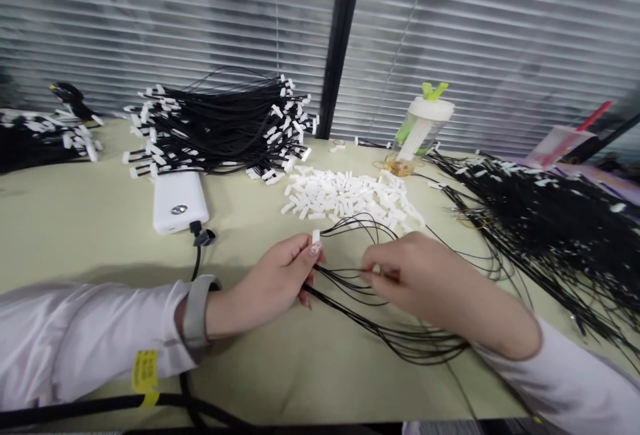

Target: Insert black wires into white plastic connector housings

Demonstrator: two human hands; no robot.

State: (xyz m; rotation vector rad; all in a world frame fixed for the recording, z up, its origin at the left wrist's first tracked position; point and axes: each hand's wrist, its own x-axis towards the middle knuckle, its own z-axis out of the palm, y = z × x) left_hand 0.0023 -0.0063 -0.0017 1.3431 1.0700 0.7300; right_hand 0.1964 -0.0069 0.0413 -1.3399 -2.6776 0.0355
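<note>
My left hand [283, 272] is closed on a bundle of thin black wires [400, 342] that loops out to the right. A small white connector [316, 236] sticks up between its thumb and fingers, with wires running from it. My right hand [413, 275] pinches some of the same wires a little to the right, its thumb and index fingertips together. Its other fingers are curled and partly hidden. Just behind both hands lies a loose pile of white connectors [350, 195].
A stack of black cables with white ends [215, 128] stands at the back, by a white power bank [180, 202] with a plugged-in cord. More black wires [560, 222] spread on the right, near a lidded bottle [423, 128]. A thick black cable [80, 412] crosses the front left.
</note>
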